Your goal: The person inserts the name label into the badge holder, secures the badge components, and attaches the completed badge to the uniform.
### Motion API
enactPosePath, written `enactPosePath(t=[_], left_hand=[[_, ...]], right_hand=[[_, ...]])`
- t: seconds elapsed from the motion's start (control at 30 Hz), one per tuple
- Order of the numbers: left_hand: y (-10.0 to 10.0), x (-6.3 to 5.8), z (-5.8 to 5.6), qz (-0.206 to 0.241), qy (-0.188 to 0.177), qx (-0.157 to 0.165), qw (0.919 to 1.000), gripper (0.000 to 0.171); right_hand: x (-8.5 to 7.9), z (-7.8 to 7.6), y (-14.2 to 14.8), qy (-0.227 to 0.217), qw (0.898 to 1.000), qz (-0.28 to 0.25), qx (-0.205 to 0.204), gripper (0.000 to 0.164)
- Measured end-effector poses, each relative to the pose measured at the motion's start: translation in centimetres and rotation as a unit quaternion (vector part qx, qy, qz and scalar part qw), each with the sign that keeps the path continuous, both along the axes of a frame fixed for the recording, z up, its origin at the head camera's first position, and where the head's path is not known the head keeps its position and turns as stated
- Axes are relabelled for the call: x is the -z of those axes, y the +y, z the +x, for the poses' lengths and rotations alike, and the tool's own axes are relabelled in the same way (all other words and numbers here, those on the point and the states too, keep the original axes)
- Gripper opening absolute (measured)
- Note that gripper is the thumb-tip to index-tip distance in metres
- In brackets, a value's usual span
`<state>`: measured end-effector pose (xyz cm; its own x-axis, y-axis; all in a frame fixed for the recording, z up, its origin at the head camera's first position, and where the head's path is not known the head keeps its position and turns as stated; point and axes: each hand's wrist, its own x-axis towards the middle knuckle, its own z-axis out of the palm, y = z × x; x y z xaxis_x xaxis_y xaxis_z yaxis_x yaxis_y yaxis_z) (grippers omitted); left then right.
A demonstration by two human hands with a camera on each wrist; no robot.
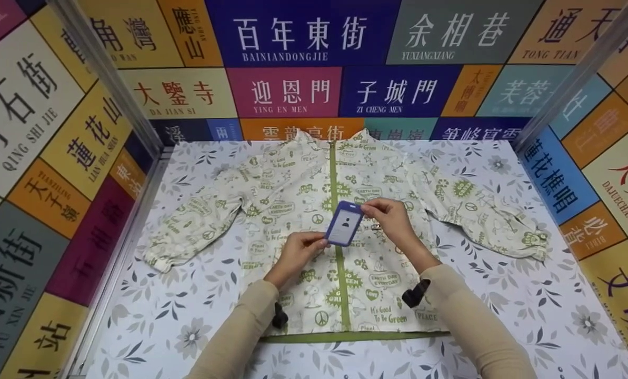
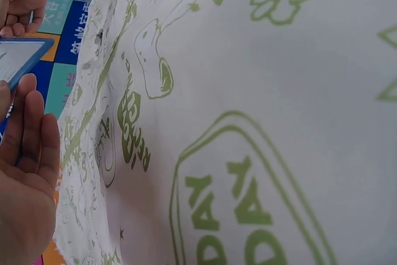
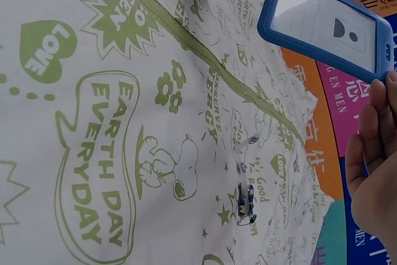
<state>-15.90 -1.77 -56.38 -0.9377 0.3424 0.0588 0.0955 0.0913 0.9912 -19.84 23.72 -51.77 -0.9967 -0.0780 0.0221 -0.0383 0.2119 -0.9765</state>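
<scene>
A blue ID badge holder (image 1: 344, 224) with a card inside is held up over the front of a printed jacket (image 1: 287, 210). My left hand (image 1: 299, 253) pinches its lower left corner between thumb and fingers. At the upper right corner, beside the slot, my right hand (image 1: 390, 217) pinches it too. The right wrist view shows the holder (image 3: 329, 23) tilted, its card face with a small person icon. Below the right hand, a metal clip on a clear strap (image 3: 245, 206) lies against the jacket, right of the green zip strip (image 3: 205, 57).
The jacket lies face up with both sleeves spread sideways, on a white tabletop (image 1: 192, 331) patterned with grey flowers and leaves. Panels (image 1: 292, 37) with colourful street-sign lettering enclose the back and both sides.
</scene>
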Motion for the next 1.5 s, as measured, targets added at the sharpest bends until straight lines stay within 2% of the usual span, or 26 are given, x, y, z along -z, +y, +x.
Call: enactPosePath(t=[0.1, 0.17, 0.37, 0.63, 0.77, 1.0, 1.2, 1.37, 1.5], left_hand=[[0.1, 1.2, -0.4, 0.002, -0.011, -0.004, 0.9999, 0.021], [0.2, 1.3, -0.4, 0.006, -0.019, -0.008, 0.9998, 0.021], [0.4, 1.1, -0.2, 0.024, -0.051, -0.015, 0.9983, 0.02], [0.9, 1.0, -0.3, -0.005, -0.059, -0.023, 0.998, 0.017], [1.0, 1.1, -0.4, 0.006, -0.077, -0.028, 0.9966, 0.017], [1.1, 1.2, -0.3, 0.016, -0.084, -0.033, 0.9958, 0.018], [1.3, 1.3, -0.2, 0.034, -0.099, -0.049, 0.9933, 0.019], [1.1, 1.5, -0.2, 0.05, -0.102, -0.052, 0.9922, 0.02], [0.9, 1.7, -0.2, 0.051, -0.1, -0.05, 0.9924, 0.02]], right_hand=[[0.4, -0.6, -0.3, -0.002, 1.0, -0.002, 0.008, 0.026], [0.4, -0.8, -0.5, 0.003, 1.0, 0.002, 0.011, 0.028], [0.5, -1.4, -1.0, 0.001, 1.0, 0.003, 0.016, 0.028], [0.7, -1.9, -1.4, 0.006, 1.0, 0.0, 0.029, 0.024], [0.8, -2.1, -1.4, 0.007, 1.0, -0.006, 0.027, 0.025], [0.9, -2.1, -1.5, 0.007, 1.0, -0.003, 0.022, 0.024], [1.1, -2.1, -1.1, -0.003, 1.0, 0.0, 0.017, 0.033], [1.9, -2.1, 0.2, -0.008, 0.999, 0.025, 0.035, 0.04], [3.1, -2.0, 1.7, -0.022, 0.997, 0.06, 0.048, 0.039]])
